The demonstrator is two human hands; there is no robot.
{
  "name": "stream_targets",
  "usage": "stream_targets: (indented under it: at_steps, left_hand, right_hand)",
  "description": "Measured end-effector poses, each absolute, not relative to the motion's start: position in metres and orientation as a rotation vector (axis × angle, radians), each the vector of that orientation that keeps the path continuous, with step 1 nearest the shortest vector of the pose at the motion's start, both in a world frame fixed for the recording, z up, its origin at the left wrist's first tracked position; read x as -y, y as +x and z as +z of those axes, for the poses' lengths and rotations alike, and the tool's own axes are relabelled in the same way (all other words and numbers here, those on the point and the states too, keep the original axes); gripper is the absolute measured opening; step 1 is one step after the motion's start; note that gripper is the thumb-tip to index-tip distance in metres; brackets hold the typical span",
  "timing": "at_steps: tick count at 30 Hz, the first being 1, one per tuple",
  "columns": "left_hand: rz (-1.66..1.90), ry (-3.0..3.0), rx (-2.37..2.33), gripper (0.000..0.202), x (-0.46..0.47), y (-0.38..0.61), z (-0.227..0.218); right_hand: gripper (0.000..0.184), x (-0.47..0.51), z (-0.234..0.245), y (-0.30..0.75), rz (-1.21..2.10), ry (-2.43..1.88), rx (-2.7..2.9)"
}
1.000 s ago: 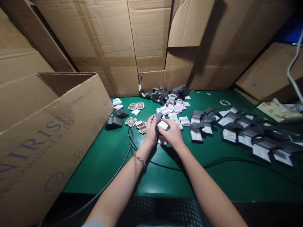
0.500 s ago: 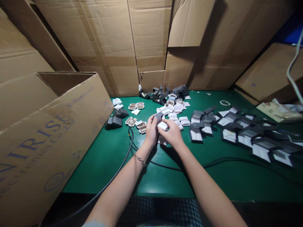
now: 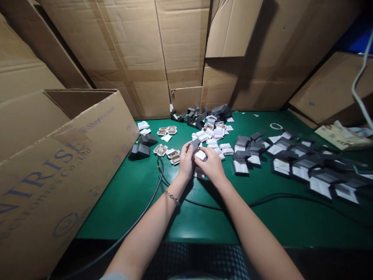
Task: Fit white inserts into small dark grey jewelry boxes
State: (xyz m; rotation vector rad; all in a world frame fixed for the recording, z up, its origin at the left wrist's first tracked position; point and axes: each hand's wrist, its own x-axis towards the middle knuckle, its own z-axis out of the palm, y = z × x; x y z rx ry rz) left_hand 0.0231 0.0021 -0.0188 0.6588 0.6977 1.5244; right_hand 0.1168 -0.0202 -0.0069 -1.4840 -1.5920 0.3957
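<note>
A small black box (image 3: 194, 144) with its lid raised is held by my left hand (image 3: 185, 161), fingers wrapped round its side. From the right, my right hand (image 3: 213, 164) pinches a white insert (image 3: 200, 156) at the box's opening. My fingers partly cover the insert, so how deep it sits cannot be made out. Just beyond my hands lies a heap of white inserts (image 3: 214, 134). A flat white piece (image 3: 199, 173) rests on the table under my right hand.
Open black boxes with white linings (image 3: 300, 167) spread over the right of the green table (image 3: 204, 227). More black boxes (image 3: 142, 146) and beige trays (image 3: 167, 131) lie left. A large carton (image 3: 70, 167) stands at left. A black cable (image 3: 155, 198) crosses the front.
The white insert between my hands sits slightly closer to the black box and shows less of itself. Both hands otherwise keep their places; the view has shifted a little.
</note>
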Motion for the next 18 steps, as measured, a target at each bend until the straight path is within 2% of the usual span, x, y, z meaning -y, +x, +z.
stream_targets:
  at_steps: [10, 18]
  left_hand:
    - [1.556, 0.682, -0.719, 0.020, -0.005, 0.022, -0.021]
    - [1.542, 0.799, -0.768, 0.032, -0.006, 0.021, -0.027]
  right_hand:
    - [0.033, 0.022, -0.005, 0.118, 0.360, -1.471, 1.687]
    - [0.028, 0.021, -0.006, 0.118, 0.346, -1.494, 1.738]
